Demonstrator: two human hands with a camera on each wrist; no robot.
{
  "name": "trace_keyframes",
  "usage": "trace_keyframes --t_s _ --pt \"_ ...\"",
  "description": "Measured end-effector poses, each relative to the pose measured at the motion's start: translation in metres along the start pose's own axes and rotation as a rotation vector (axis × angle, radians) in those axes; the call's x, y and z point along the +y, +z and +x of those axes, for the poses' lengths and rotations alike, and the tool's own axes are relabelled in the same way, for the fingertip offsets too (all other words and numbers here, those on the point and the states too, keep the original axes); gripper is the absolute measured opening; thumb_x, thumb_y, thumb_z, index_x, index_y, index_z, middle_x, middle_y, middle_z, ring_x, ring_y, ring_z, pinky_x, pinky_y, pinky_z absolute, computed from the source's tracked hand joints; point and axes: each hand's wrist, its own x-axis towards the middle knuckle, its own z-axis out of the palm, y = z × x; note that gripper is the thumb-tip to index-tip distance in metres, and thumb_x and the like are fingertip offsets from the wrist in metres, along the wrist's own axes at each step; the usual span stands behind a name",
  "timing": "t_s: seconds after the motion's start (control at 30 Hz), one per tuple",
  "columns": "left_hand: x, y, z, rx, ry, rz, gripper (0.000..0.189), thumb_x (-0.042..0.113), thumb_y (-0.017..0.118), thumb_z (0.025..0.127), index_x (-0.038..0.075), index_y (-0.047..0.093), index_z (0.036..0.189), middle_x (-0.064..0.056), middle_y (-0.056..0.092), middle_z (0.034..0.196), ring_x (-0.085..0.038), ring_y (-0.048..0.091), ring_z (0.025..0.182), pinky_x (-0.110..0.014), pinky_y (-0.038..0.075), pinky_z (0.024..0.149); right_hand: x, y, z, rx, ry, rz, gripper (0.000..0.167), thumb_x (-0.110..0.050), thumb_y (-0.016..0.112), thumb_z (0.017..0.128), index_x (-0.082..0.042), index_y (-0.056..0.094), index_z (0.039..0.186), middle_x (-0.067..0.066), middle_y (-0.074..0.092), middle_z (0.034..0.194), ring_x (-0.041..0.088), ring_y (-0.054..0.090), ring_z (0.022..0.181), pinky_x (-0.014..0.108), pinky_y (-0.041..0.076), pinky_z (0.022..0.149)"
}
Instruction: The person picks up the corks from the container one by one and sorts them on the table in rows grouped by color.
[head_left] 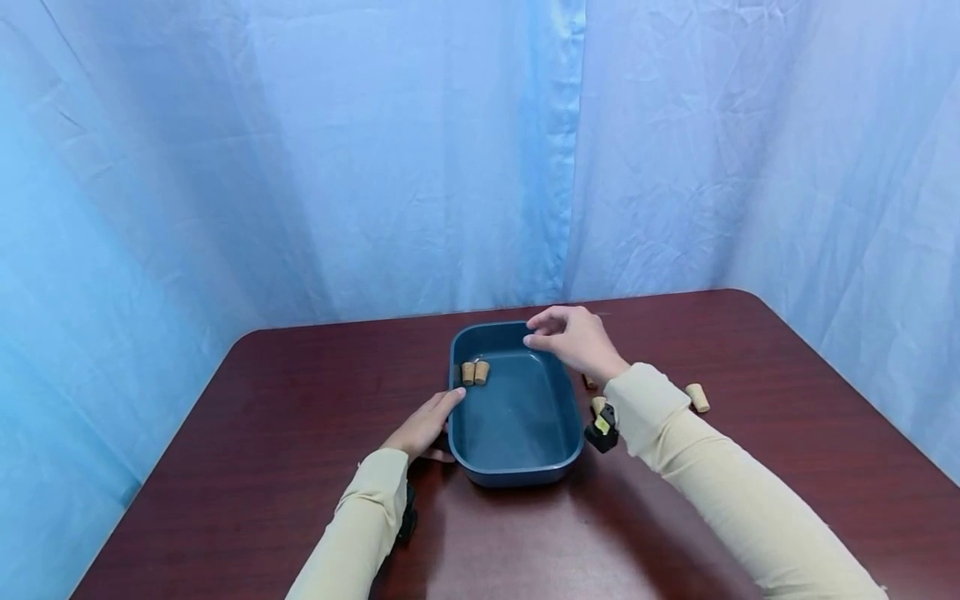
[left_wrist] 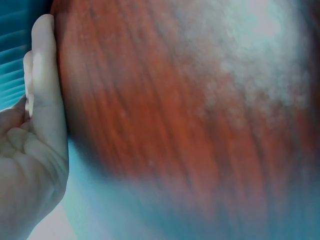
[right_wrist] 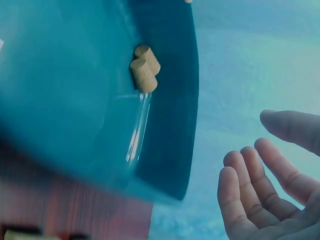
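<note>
A deep blue rectangular tray [head_left: 517, 477] stands on the table. Inside, by its left wall toward the far end, two tapered corks [head_left: 475, 373] sit side by side; the right wrist view shows the same pair of corks [right_wrist: 145, 70] touching. My left hand [head_left: 420, 427] touches the tray's left side and rim, its fingers looking straight in the left wrist view. Over the far right corner of the tray is my right hand [head_left: 573, 337]. Its thumb and fingers [right_wrist: 240, 195] are spread apart, with nothing between them in the right wrist view.
Right of the tray, a cork [head_left: 697, 397] lies on the dark red table [head_left: 300, 400]. Another cork [head_left: 598, 405] and part of a third cork [head_left: 589, 382] show beside my right forearm. Light blue curtains [head_left: 420, 167] hang behind the table and along its sides.
</note>
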Motion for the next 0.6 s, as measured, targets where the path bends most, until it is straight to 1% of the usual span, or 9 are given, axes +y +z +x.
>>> trace_keyframes --t_s 0.13,0.27,0.4,0.5,0.6 --pt "0.0 -0.001 0.0 0.0 -0.001 -0.001 0.071 0.053 0.041 0.106 0.004 0.033 0.157 -0.021 0.052 0.118 -0.031 0.055 0.102 -0.046 0.063 0.073 -0.009 0.01 0.009 -0.031 0.042 0.02 0.03 -0.023 0.07 0.099 -0.004 0.071 0.122 0.014 0.07 0.112 0.031 0.063 0.106 0.048 0.055 0.092" --pt "0.001 -0.001 -0.001 0.0 -0.008 0.004 0.071 0.052 0.041 0.107 0.003 0.032 0.157 -0.022 0.052 0.123 -0.032 0.057 0.103 -0.046 0.063 0.074 -0.016 0.022 0.019 -0.069 0.083 0.054 0.032 -0.022 0.07 0.098 -0.003 0.07 0.123 0.014 0.069 0.111 0.035 0.063 0.107 0.048 0.055 0.094" --pt "0.002 -0.001 -0.001 0.004 -0.02 0.013 0.07 0.051 0.04 0.107 0.004 0.032 0.157 -0.023 0.052 0.126 -0.032 0.058 0.105 -0.047 0.063 0.074 -0.017 0.032 0.025 -0.101 0.102 0.081 0.031 -0.019 0.071 0.097 -0.001 0.07 0.122 0.014 0.067 0.108 0.037 0.063 0.108 0.047 0.055 0.093" --pt "0.003 -0.001 0.0 0.004 -0.025 0.014 0.07 0.051 0.04 0.107 0.004 0.031 0.158 -0.022 0.051 0.129 -0.033 0.056 0.107 -0.047 0.063 0.075 -0.016 0.039 0.027 -0.116 0.112 0.074 0.028 -0.017 0.071 0.097 0.0 0.07 0.119 0.015 0.067 0.108 0.036 0.062 0.106 0.047 0.054 0.093" --pt "0.003 -0.001 0.001 0.0 -0.025 0.005 0.07 0.051 0.04 0.107 0.003 0.031 0.158 -0.022 0.05 0.13 -0.033 0.055 0.108 -0.047 0.063 0.075 -0.015 0.047 0.03 -0.124 0.143 0.058 0.028 -0.017 0.073 0.096 -0.001 0.071 0.118 0.015 0.067 0.111 0.034 0.062 0.106 0.048 0.054 0.094"
